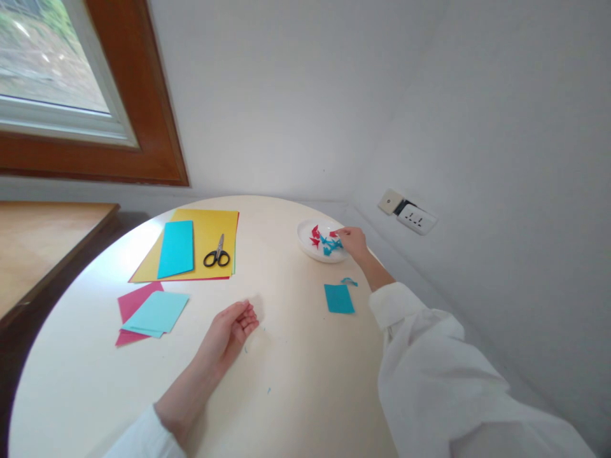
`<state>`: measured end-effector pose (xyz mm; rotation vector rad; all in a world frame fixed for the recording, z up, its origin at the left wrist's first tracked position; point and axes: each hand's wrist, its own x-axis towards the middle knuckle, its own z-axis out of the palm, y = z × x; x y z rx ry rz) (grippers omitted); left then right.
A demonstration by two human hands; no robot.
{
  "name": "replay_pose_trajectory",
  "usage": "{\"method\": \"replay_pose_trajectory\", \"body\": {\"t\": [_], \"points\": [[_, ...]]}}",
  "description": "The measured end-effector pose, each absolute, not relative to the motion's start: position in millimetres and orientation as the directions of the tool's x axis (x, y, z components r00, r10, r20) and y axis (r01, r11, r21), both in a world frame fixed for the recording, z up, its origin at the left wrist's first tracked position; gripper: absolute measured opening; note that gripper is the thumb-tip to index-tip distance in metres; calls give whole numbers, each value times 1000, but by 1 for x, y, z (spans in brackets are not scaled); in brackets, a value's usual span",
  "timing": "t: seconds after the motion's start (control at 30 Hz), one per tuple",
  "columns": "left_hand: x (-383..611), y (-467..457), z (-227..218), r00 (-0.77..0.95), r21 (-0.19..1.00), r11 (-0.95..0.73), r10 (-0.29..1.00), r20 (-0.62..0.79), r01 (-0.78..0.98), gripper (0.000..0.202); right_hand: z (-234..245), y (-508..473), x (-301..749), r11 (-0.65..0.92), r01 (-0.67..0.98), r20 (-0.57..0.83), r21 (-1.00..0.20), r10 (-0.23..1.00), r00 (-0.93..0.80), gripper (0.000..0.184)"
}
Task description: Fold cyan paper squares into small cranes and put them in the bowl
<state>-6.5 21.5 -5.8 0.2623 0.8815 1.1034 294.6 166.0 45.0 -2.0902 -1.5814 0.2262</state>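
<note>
My right hand reaches over the right rim of a white plate. Its fingers are pinched together, with the tips beside a small red folded paper piece; whether they grip it, I cannot make out. Several small red paper pieces and blue folded paper pieces lie in the plate. My left hand rests on the round table, fingers loosely curled and slightly apart, holding nothing. Below the plate lie a teal paper square and a narrow teal paper strip.
Black-handled scissors and a folded blue sheet lie on large yellow paper at the back left. Nearer are light blue paper and pink paper. Walls with a power socket border the table's back and right.
</note>
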Motion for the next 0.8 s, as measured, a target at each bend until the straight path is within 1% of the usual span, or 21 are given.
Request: {"method": "replay_pose_trajectory", "body": {"t": [0.1,0.2,0.3,0.37,0.4,0.5,0.6,0.73,0.77,0.8], "points": [[-6,21,-5,161,588,470,851,-501,-658,20,49,138,297,-186,892,160,-413,949,272,30],[-5,22,-5,156,594,472,850,-504,-652,20,46,100,300,-202,925,89,-321,966,241,22],[-5,22,-5,163,597,471,853,-495,-650,19,35,65,304,-260,931,-10,-256,964,266,31],[-5,23,-5,162,606,460,862,-481,-648,19,25,49,304,-300,923,-79,-242,954,290,36],[-6,23,-6,157,611,456,864,-479,-647,19,20,43,303,-313,918,-108,-243,949,295,36],[-8,23,-8,167,636,453,873,-458,-624,17,9,33,296,-295,910,-151,-291,953,261,33],[-8,23,-11,168,685,423,897,-408,-593,13,5,30,281,-214,898,-125,-383,976,180,22],[-5,18,-8,155,761,378,924,-351,-527,10,9,26,252,-105,837,-102,-538,993,59,21],[-4,17,-7,150,806,358,933,-326,-472,13,11,25,243,-86,804,-109,-589,994,26,22],[-3,17,-5,181,829,364,931,-316,-425,20,14,24,235,-63,715,-116,-696,993,-25,22]]}}
